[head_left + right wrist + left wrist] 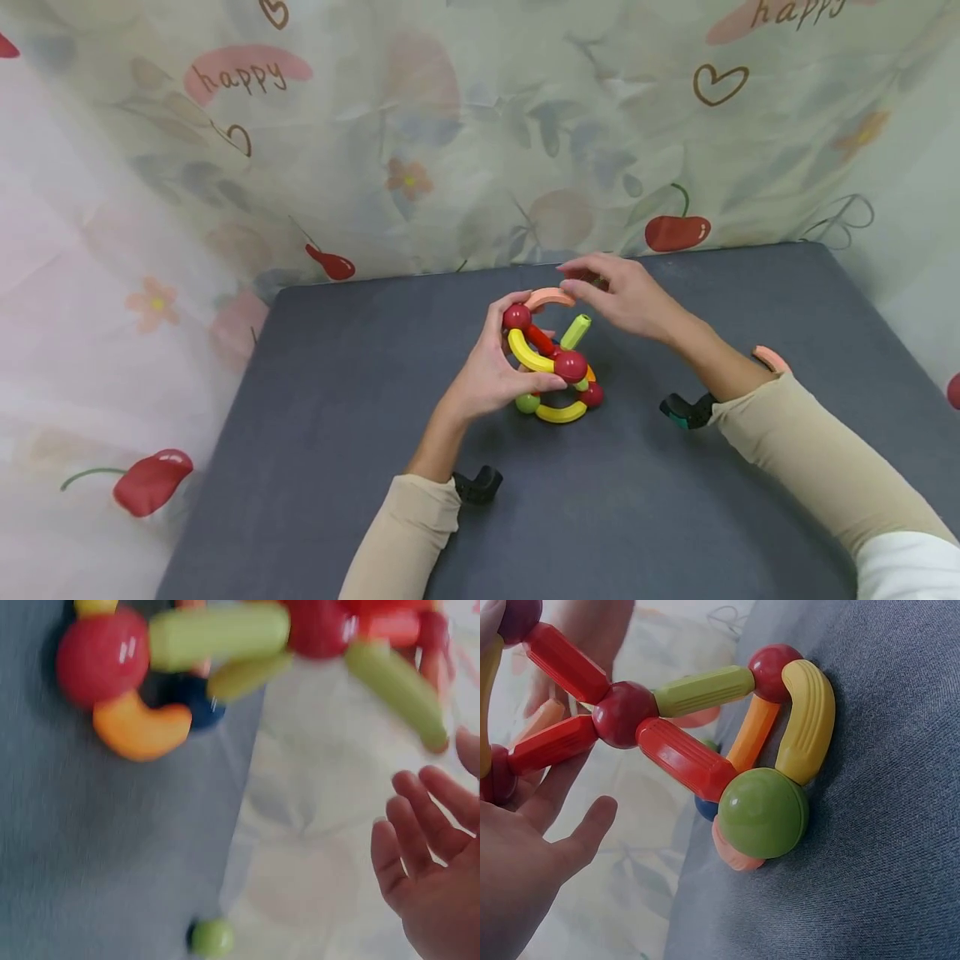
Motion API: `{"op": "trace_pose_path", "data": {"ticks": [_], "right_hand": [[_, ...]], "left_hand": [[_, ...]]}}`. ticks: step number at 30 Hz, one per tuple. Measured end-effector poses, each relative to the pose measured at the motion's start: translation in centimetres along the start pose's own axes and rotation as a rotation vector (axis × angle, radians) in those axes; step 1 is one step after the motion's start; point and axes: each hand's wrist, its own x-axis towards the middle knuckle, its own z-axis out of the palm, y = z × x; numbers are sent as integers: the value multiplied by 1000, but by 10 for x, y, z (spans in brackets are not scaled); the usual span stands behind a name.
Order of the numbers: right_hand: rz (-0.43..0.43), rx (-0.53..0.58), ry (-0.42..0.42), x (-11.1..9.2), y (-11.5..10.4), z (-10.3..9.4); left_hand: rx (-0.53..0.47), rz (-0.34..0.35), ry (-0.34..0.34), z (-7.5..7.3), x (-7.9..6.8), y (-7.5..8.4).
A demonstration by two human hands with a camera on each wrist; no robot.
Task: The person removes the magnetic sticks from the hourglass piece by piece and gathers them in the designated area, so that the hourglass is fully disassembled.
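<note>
Sheeting (480, 125), creased and printed with flowers and hearts, hangs beyond both grips; beneath them spreads a dark counter (360, 417) with a woven-looking surface. A toy frame (542, 340) of balls and stubby rods stands there, its upper part in the left grip (486, 375), which curls round it with the thumb low and fingers high. The right grip (622, 292) is loosely spread beside the frame's top, near the free end of a peach arc (551, 296); whether they touch, I cannot tell.

The step in hand looks like building the frame upward, with that arc being fitted or steadied. The next move probably calls for a ball on its free end while the left grip keeps the joints supported.

Everything looks like smooth, hard plastic. Below the left grip, a glossy green ball (763, 812) shows a seam and meets a yellow curved rod (810, 712), grooved lengthwise; a faceted red rod (690, 761) joins it too. A pale green rod (576, 332) juts toward the right grip.
</note>
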Motion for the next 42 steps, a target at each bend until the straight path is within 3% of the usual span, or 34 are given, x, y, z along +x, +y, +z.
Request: {"op": "trace_pose_path", "data": {"ticks": [5, 14, 22, 29, 32, 37, 42], "right_hand": [[-119, -63, 0, -5, -16, 9], [-138, -127, 123, -10, -24, 15], [18, -121, 243, -19, -14, -5], [166, -165, 257, -53, 17, -42], [261, -206, 222, -75, 43, -58], [417, -255, 82, -112, 89, -78], [487, -283, -38, -138, 111, -85]], "left_hand": [[-9, -2, -4, 0, 0, 0], [-7, 27, 15, 2, 1, -1], [-2, 24, 16, 5, 0, -2], [-23, -22, 22, 4, -3, 1], [-24, -26, 18, 4, -3, 1], [2, -8, 16, 3, -4, -2], [38, -5, 25, 2, -4, -2]]}}
